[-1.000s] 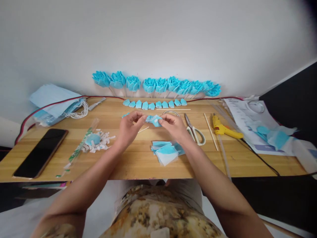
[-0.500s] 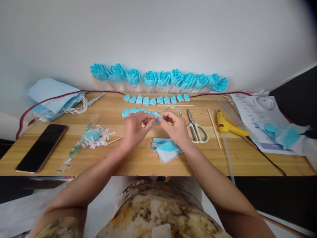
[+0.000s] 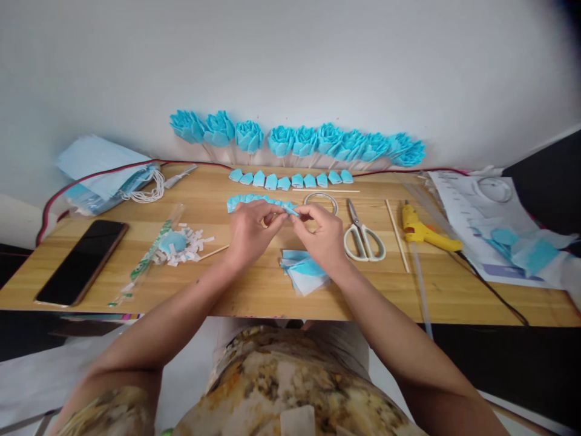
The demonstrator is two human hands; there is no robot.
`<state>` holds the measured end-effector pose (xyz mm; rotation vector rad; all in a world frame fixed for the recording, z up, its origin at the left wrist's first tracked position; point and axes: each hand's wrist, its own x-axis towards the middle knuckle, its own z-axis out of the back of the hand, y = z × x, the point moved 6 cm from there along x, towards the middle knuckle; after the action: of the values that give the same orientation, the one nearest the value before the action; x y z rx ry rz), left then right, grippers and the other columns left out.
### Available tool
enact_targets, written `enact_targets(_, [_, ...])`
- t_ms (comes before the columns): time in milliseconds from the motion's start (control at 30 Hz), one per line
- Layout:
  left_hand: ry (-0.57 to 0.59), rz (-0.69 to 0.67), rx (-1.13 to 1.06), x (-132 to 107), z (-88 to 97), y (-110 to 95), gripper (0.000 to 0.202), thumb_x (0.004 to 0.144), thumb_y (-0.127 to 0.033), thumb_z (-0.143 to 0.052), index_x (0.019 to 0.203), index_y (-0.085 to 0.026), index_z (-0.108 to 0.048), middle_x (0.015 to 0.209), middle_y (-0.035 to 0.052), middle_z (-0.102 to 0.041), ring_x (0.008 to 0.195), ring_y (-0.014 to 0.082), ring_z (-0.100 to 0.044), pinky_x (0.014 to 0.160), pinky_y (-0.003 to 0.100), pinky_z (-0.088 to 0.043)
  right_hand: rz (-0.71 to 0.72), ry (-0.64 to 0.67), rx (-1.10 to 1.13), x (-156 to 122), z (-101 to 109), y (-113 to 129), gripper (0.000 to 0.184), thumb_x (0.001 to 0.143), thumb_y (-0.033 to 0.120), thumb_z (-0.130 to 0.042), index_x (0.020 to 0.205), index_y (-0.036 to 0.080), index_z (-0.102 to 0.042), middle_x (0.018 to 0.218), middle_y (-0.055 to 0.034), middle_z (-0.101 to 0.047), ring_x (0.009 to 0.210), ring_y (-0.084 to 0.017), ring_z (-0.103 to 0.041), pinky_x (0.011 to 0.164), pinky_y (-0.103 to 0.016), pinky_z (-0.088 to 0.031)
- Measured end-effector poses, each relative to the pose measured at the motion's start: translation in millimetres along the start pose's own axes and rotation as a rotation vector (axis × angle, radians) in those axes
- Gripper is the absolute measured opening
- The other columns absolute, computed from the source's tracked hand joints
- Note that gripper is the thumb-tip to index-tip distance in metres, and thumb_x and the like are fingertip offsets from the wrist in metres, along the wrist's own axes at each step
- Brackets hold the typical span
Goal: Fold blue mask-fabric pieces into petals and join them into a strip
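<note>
Between the fingertips of both hands is a small blue fabric piece (image 3: 290,210), mostly covered by the fingers. My left hand (image 3: 255,233) pinches its left side and my right hand (image 3: 320,233) its right side. Just behind them lies a row of overlapping folded blue petals (image 3: 245,201), partly hidden by my left hand. Farther back, several separate folded blue petals (image 3: 309,180) form a second row. Below my right hand sits a stack of cut blue and white fabric pieces (image 3: 304,272). Scissors (image 3: 363,236) with white handles rest right of that hand.
Blue fabric flowers (image 3: 318,140) on sticks lean against the wall. On the right are a yellow glue gun (image 3: 424,233), a stick (image 3: 397,236) and printed paper (image 3: 512,275). Left are a phone (image 3: 82,263), paper scraps (image 3: 195,242) and a mask stack (image 3: 104,169). A tape ring (image 3: 321,197) lies behind my right hand.
The view has shifted slightly, so the table's things appear a little farther right. Both hands keep their pinch, and the blue piece now looks narrower and flatter between the fingertips.
</note>
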<state>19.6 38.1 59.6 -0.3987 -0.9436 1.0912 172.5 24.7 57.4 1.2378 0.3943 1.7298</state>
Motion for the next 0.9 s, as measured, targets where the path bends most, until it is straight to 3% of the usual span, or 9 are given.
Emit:
enact_targets(400, [0.027,0.082,-0.099,-0.5,-3.0,5.6,0.013,0.086,-0.026,-0.064,0.079,-0.02,-0.074,0.063,-0.0009,-0.057,0.063,0.0131,-0.049,0.063,0.03,-0.033,-0.026,0.019,-0.015,-1.3,-3.9,-2.0,0.011,0.089,0.025,-0.06,0.084,0.023,-0.069,0.084,-0.0036,-0.074,0.074,-0.017,-0.065,0.075,-0.032,-0.052])
enact_targets(900, [0.032,0.112,-0.126,-1.6,-3.2,7.8,0.014,0.085,-0.028,-0.063,0.08,-0.02,-0.074,0.063,-0.0006,-0.055,0.063,0.0133,-0.048,0.062,0.029,-0.034,-0.063,0.016,0.039,-1.3,-5.2,-8.4,0.014,0.087,0.024,-0.061,0.089,0.023,-0.075,0.088,-0.0034,-0.077,0.076,-0.017,-0.068,0.077,-0.033,-0.056])
